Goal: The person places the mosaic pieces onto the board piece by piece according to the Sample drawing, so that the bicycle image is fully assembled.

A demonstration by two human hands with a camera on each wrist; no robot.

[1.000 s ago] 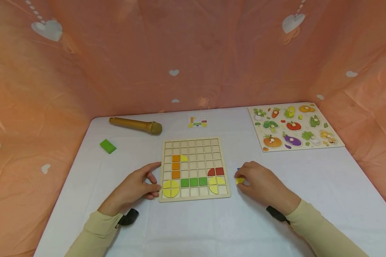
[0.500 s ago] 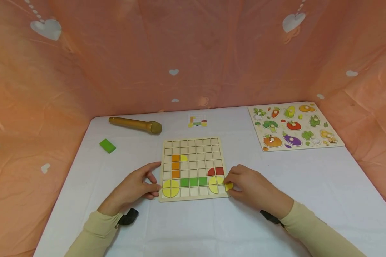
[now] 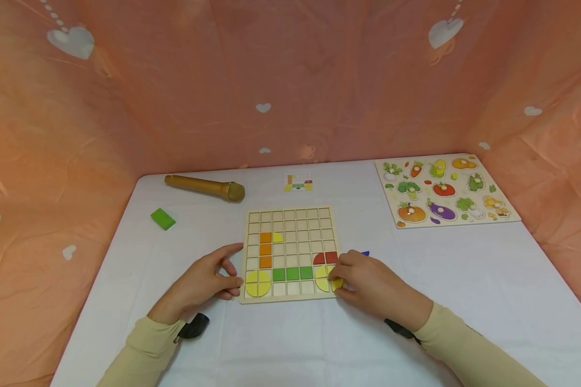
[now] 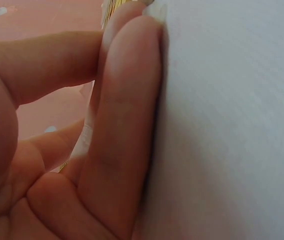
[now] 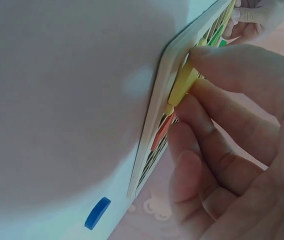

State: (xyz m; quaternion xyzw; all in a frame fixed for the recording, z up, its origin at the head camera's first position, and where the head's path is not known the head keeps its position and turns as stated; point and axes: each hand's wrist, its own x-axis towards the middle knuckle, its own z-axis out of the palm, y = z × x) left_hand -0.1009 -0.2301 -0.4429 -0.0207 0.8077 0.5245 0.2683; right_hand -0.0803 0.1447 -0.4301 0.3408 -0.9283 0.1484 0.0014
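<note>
A square wooden grid board (image 3: pixel 302 226) lies on the white table, partly filled with orange, green, red and yellow tiles. My left hand (image 3: pixel 200 282) rests at the board's left edge, thumb and fingertips right against it, fingers loosely bent. Over the near right corner, my right hand (image 3: pixel 375 282) pinches a yellow quarter-circle tile (image 5: pixel 183 85) between thumb and fingers. That tile sits at the corner cell beside the other yellow quarters (image 3: pixel 321 278), just below a red square tile (image 3: pixel 331 258). The right fingers partly cover it in the head view.
A blue piece (image 5: pixel 98 213) lies right of the board. At the back are a gold microphone (image 3: pixel 204 186), a small pattern card (image 3: pixel 298 181) and a vegetable puzzle board (image 3: pixel 428 199). A green block (image 3: pixel 163 219) lies at the left.
My right hand has carried the yellow quarter tile leftward from the table onto the board's near right corner. The blue piece behind it shows more now. My left hand stays put.
</note>
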